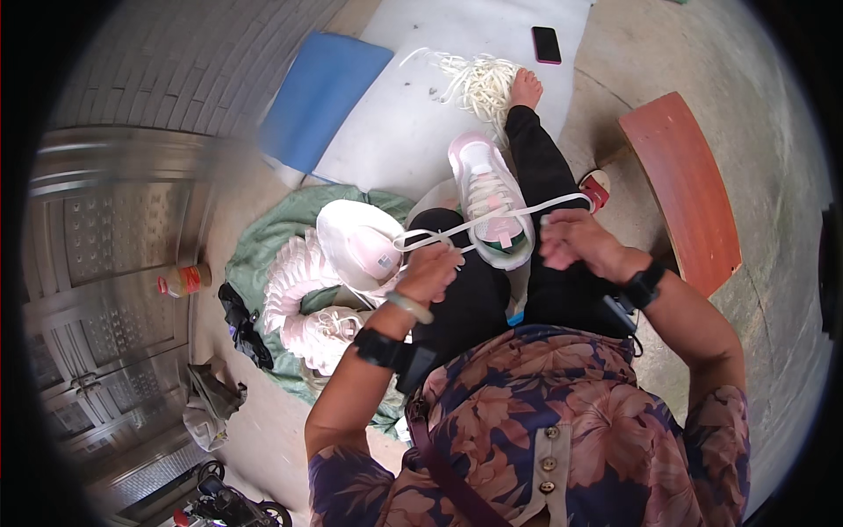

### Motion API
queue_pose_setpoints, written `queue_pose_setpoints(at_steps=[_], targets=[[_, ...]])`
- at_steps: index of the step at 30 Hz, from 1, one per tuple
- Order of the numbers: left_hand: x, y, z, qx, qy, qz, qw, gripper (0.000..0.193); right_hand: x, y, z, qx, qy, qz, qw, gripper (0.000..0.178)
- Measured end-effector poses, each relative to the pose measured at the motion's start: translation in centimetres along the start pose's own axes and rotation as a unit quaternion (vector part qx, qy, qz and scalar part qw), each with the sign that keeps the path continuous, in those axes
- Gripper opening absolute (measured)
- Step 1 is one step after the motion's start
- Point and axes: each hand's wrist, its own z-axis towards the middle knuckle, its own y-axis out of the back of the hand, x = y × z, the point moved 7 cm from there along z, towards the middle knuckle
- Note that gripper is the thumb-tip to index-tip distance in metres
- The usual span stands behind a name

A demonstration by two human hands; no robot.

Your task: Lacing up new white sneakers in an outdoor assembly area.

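A white and pink sneaker (492,198) rests between my legs, toe pointing away from me and its pink tongue near me. Across its upper runs a white shoelace (518,211), stretched between my two hands. My left hand (430,274) is closed on the lace to the left of the sneaker's heel, with a loop of it standing out beyond the fingers. To the right of the sneaker, my right hand (580,241) is closed too, and the lace bends down to it; the fingertips are partly hidden.
Left of my knee, several white and pink shoes (299,281) sit on a green cloth (263,237). A pile of white laces (483,88) lies by my bare foot (526,88), with a phone (545,45) beyond. A reddish-brown wooden bench (689,193) stands at right, a metal door (114,228) at left.
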Motion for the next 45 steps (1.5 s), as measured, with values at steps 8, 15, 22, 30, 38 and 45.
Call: queue_pose_setpoints(at_steps=[8, 15, 22, 30, 38, 45], targets=[[-2.3, -1.4, 4.3, -0.039, -0.003, 0.0, 0.999, 0.008, 1.3, -0.7, 4.6, -0.072, 0.193, -0.047, 0.977, 0.006], [-3.4, -0.5, 5.4, -0.055, -0.062, -0.198, 0.977, 0.005, 1.2, 0.9, 5.1, -0.09, 0.182, 0.073, 0.976, 0.005], [-1.8, -0.6, 4.3, -0.091, -0.166, -0.254, 0.948, 0.009, 0.6, 0.5, 4.1, -0.09, 0.179, 0.068, 0.977, 0.004], [-3.1, -1.3, 3.7, -0.125, -0.25, -0.202, 0.939, 0.011, 0.5, 0.6, 5.3, -0.129, 0.194, 0.065, 0.97, 0.007], [-2.7, 0.2, 3.3, -0.169, -0.227, -0.192, 0.94, 0.013, 1.2, 0.5, 5.4, -0.152, 0.214, 0.025, 0.965, 0.008], [-2.6, 0.3, 2.3, -0.146, -0.234, -0.157, 0.948, 0.012, 0.8, 0.6, 5.9, -0.144, 0.186, 0.043, 0.971, 0.008]])
